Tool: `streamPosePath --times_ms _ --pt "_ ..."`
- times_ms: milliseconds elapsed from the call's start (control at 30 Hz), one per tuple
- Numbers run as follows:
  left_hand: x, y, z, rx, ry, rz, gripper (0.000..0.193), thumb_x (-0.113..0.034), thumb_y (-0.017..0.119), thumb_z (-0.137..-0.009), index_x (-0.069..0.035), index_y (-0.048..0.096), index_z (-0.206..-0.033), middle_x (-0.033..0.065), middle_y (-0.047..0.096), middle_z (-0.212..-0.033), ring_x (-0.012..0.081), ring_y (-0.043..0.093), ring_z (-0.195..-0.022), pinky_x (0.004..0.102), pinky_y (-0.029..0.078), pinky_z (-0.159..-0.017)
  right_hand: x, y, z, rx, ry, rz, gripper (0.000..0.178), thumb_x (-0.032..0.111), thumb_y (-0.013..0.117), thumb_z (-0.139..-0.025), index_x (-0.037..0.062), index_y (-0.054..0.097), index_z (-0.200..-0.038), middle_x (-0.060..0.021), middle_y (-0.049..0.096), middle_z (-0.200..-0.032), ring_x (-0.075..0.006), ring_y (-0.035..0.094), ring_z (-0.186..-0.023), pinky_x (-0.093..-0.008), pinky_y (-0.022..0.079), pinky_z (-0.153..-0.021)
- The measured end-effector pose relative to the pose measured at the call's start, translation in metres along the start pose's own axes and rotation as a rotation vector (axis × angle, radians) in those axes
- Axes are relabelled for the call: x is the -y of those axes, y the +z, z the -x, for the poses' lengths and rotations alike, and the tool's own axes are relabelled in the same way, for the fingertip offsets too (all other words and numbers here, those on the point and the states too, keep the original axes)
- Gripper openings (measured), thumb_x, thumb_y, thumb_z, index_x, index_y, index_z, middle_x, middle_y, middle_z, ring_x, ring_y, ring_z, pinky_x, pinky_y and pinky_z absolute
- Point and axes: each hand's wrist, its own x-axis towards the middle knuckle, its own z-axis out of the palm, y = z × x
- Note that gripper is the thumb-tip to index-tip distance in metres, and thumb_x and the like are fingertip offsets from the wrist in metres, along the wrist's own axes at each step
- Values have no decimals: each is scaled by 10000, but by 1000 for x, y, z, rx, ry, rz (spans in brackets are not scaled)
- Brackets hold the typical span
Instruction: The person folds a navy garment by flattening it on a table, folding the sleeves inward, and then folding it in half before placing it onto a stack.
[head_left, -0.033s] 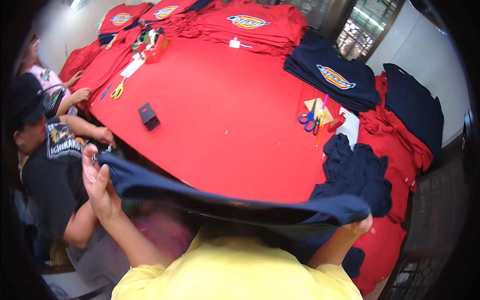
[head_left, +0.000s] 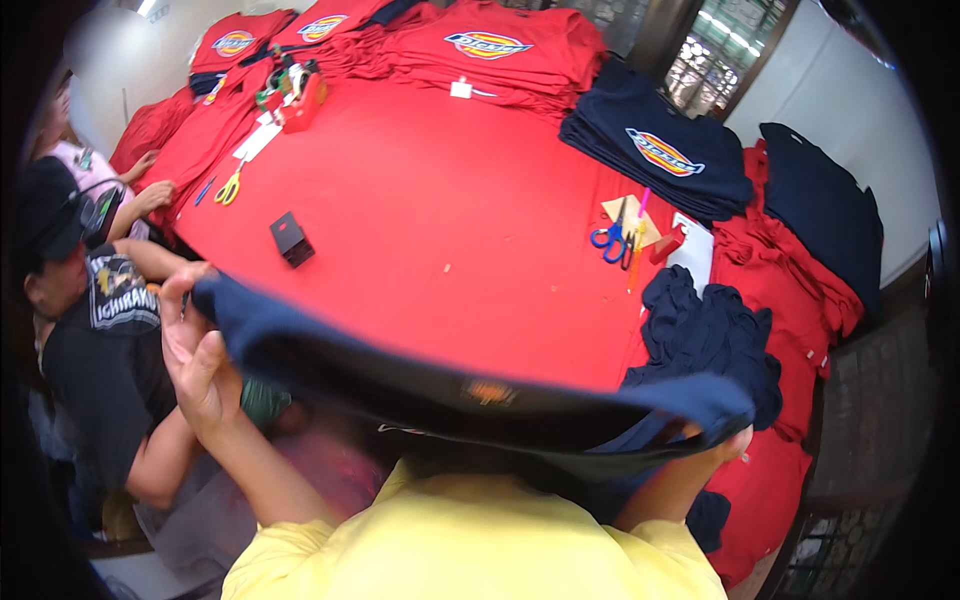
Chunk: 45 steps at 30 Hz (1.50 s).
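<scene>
A navy T-shirt (head_left: 460,365) is stretched sideways in front of my chest, above the near edge of the table. My left hand (head_left: 198,365) grips its left end at the edge, palm partly turned toward me. At the other end, my right hand (head_left: 738,443) is closed round the cloth, with most of its fingers hidden behind the fabric. Between the hands the shirt gapes, and a small orange print shows on its dark inner side. Just beyond my right hand lies a crumpled heap of navy cloth (head_left: 705,335).
The red-covered table (head_left: 440,200) holds a small black box (head_left: 292,240), yellow scissors (head_left: 229,187), blue scissors (head_left: 608,238) and a red tape dispenser (head_left: 302,103). Folded red shirts (head_left: 500,75) and navy shirts (head_left: 650,120) line its edges. Two people, one in black (head_left: 105,370), stand at left.
The shirt's middle has opened wider, showing more of its inside and the orange print. Its right end has risen slightly. Both hands keep their hold.
</scene>
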Motion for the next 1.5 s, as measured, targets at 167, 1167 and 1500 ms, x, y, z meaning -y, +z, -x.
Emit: streamPosePath --times_ms 167,1167,1500 --pt "124 38 -130 172 6 -374 399 47 577 -837 12 529 -1232 99 601 -1158 151 573 -1057 263 443 -917 -60 -23 -91 -547 200 30 418 292 545 -937 -38 545 -1195 -164 624 -1095 -279 606 -1007 -456 514 -826" --pt "372 1 -208 625 -509 -916 229 -165 593 -903 9 634 -1046 84 663 -923 155 606 -852 306 477 -782 -281 -167 -155 -530 810 1250 260 179 704 -803 -29 641 -947 -170 649 -933 -303 639 -806 -385 493 -742" --pt "399 26 -199 320 -51 -1083 269 -246 717 -816 -1 609 -838 114 614 -787 262 606 -744 367 469 -692 -310 -149 -167 -539 614 1814 318 344 622 -872 32 569 -843 -132 586 -868 -356 621 -787 -458 497 -654"
